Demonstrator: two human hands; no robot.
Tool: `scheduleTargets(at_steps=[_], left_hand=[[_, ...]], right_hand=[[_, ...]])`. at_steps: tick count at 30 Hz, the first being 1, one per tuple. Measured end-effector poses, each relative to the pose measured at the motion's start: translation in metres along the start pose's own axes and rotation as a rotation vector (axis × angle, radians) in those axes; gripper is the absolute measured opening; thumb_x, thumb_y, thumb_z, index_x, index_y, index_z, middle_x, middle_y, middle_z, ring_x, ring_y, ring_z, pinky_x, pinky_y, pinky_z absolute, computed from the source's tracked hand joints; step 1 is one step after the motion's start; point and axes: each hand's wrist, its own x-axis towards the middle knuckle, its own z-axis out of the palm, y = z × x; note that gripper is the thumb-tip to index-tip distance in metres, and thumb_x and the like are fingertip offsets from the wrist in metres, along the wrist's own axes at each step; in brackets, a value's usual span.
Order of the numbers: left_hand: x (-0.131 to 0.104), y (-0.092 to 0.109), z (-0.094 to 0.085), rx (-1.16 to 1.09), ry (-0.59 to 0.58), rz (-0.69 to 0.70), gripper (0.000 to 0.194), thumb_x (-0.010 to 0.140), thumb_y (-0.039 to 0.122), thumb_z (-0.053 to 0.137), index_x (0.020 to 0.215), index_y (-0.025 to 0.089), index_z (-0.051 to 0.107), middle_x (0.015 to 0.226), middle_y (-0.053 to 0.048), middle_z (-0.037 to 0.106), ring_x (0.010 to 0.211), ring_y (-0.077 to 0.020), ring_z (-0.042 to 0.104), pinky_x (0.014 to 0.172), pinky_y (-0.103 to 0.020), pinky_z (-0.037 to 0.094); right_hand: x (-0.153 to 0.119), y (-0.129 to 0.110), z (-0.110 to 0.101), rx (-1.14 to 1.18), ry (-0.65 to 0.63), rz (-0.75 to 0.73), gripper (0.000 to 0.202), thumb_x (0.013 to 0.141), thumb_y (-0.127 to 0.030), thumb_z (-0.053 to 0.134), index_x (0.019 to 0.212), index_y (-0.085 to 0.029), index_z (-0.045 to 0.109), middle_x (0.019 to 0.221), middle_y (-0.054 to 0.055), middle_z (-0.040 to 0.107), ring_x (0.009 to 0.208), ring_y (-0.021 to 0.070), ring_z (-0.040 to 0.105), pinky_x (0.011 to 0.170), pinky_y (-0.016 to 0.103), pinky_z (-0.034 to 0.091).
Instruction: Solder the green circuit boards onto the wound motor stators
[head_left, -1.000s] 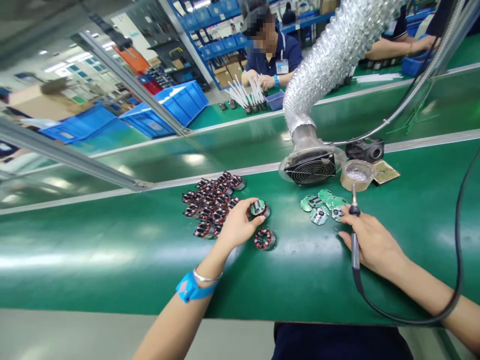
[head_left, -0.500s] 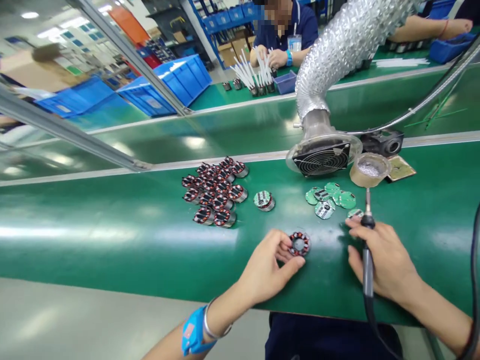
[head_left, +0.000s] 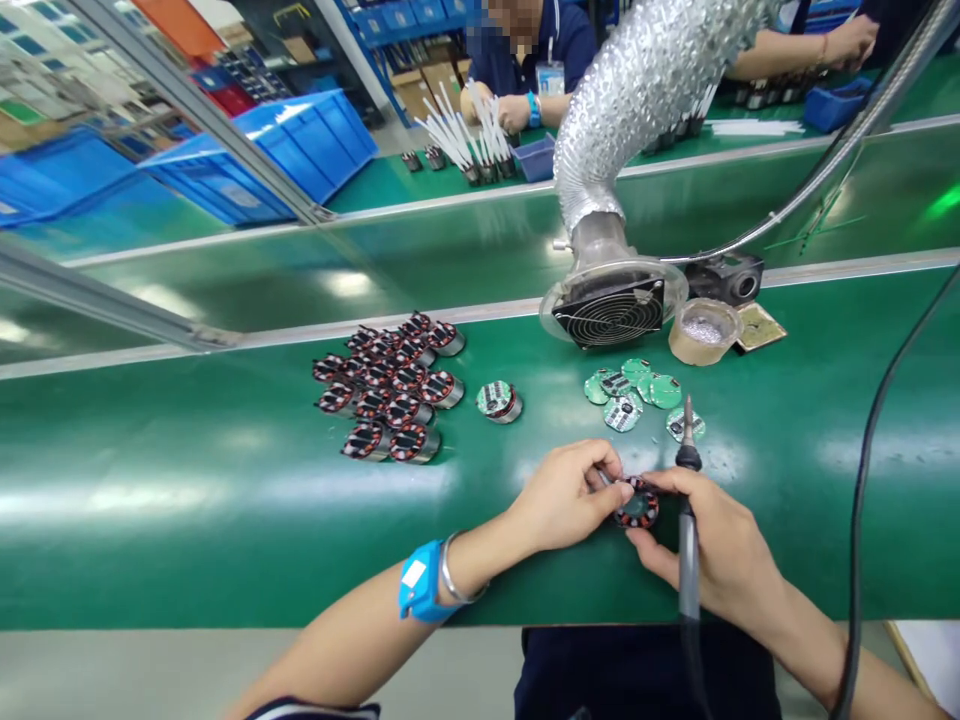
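Belt: green conveyor surface (head_left: 187, 520) runs left to right across the whole view; a second green belt lies beyond it, far side.
Duct: silver flexible hose (head_left: 637, 90) drops from top right into a round fan inlet (head_left: 611, 310) resting on the far edge of the near belt.
Crates: blue bins (head_left: 285, 150) far left, behind the slanted metal frame.
Co-worker: a person in a dark top (head_left: 525, 50) sits at the far belt, hands at a bunch of white sticks (head_left: 465, 140).
Stator pile: cluster of wound coils (head_left: 386, 385) left of centre, mid belt; one lone stator with a board on top (head_left: 499, 401) just right of the pile.
Boards: loose round green PCBs (head_left: 634, 385) right of centre, near the fan inlet; a small tub (head_left: 703, 332) far of them.
Left hand: left hand (head_left: 562, 495) fingers closed on the left rim of the held stator (head_left: 637, 505); blue wrist strap (head_left: 420, 582) and a bangle on the wrist.
Right hand: right hand (head_left: 716, 555) fingertips pinch the right rim of the same stator; soldering iron (head_left: 686, 500) tucked along the hand, tip pointing far, cable trailing near.
Stator position: near centre of belt, at the near edge, between both hands, green board face up.
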Motion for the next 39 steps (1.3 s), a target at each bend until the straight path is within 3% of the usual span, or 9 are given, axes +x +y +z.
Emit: scheduleTargets(at_steps=[7,12,15,19,23,25,27,33,39], left_hand=[[-0.008,-0.006,0.007,-0.229,-0.086,-0.010,0.032,0.079,0.039,0.068,0.098,0.017,0.054,0.071,0.001,0.060,0.060,-0.0113,0.058,0.057,-0.023,0.047],[-0.014,0.003,0.008,-0.204,-0.195,-0.039,0.046,0.073,0.025,0.074,0.113,0.018,0.052,0.082,0.001,0.062,0.063,-0.0096,0.056,0.058,-0.022,0.046],[-0.018,0.003,0.006,-0.334,-0.225,-0.102,0.030,0.076,0.024,0.070,0.099,0.017,0.053,0.067,0.006,0.055,0.057,-0.0077,0.050,0.054,-0.019,0.041],[-0.022,0.004,-0.013,-0.532,-0.425,-0.146,0.022,0.076,0.030,0.069,0.077,0.016,0.052,0.061,0.004,0.054,0.052,-0.0076,0.049,0.050,-0.020,0.042],[-0.015,0.007,-0.025,-0.182,-0.203,0.215,0.021,0.081,0.017,0.058,0.101,0.015,0.061,0.093,-0.007,0.065,0.075,-0.0139,0.061,0.064,-0.026,0.052],[-0.007,0.006,-0.018,0.072,-0.135,0.418,0.040,0.078,0.009,0.054,0.117,0.016,0.059,0.116,-0.012,0.063,0.098,-0.0189,0.062,0.080,-0.031,0.054],[0.000,0.001,-0.007,0.228,-0.126,0.498,0.040,0.079,0.010,0.054,0.118,0.015,0.060,0.117,-0.012,0.064,0.104,-0.0209,0.062,0.088,-0.033,0.053],[0.006,-0.010,0.013,0.517,-0.044,0.584,0.024,0.092,0.019,0.043,0.101,0.015,0.066,0.104,-0.008,0.071,0.094,-0.0192,0.067,0.084,-0.030,0.055],[-0.001,0.014,-0.022,0.367,-0.149,0.276,0.015,0.086,0.014,0.050,0.080,0.017,0.063,0.077,0.000,0.069,0.069,-0.0131,0.063,0.064,-0.023,0.048]], right_hand=[[-0.003,0.010,-0.004,0.052,-0.081,-0.056,0.046,0.083,-0.022,0.062,0.124,-0.015,0.045,0.115,0.014,0.066,0.104,0.0252,0.067,0.087,0.039,0.059],[-0.008,0.018,-0.006,0.091,-0.100,-0.020,0.042,0.086,-0.023,0.062,0.124,-0.017,0.044,0.119,0.014,0.065,0.111,0.0232,0.065,0.090,0.036,0.058],[-0.014,0.022,-0.009,0.086,-0.092,-0.002,0.043,0.085,-0.025,0.066,0.122,-0.019,0.044,0.122,0.015,0.064,0.112,0.0233,0.065,0.092,0.035,0.058],[-0.020,0.024,-0.009,0.109,-0.076,0.036,0.044,0.083,-0.024,0.069,0.120,-0.021,0.044,0.123,0.013,0.065,0.111,0.0220,0.066,0.091,0.033,0.058],[-0.023,0.025,-0.007,0.125,-0.022,0.053,0.048,0.079,-0.021,0.072,0.118,-0.020,0.044,0.122,0.014,0.066,0.107,0.0208,0.068,0.088,0.029,0.059],[-0.024,0.026,-0.007,0.121,0.023,0.049,0.049,0.078,-0.021,0.074,0.117,-0.019,0.045,0.120,0.015,0.067,0.105,0.0212,0.069,0.086,0.028,0.059],[-0.026,0.026,-0.008,0.131,0.046,0.046,0.049,0.076,-0.021,0.075,0.115,-0.018,0.046,0.119,0.016,0.067,0.105,0.0218,0.069,0.085,0.027,0.059],[-0.027,0.025,-0.010,0.160,0.003,-0.006,0.047,0.077,-0.018,0.074,0.115,-0.018,0.046,0.120,0.017,0.066,0.108,0.0222,0.068,0.091,0.031,0.057],[-0.025,0.031,-0.010,0.120,-0.077,-0.022,0.046,0.081,-0.018,0.069,0.119,-0.020,0.044,0.122,0.014,0.065,0.108,0.0214,0.067,0.090,0.033,0.057]])
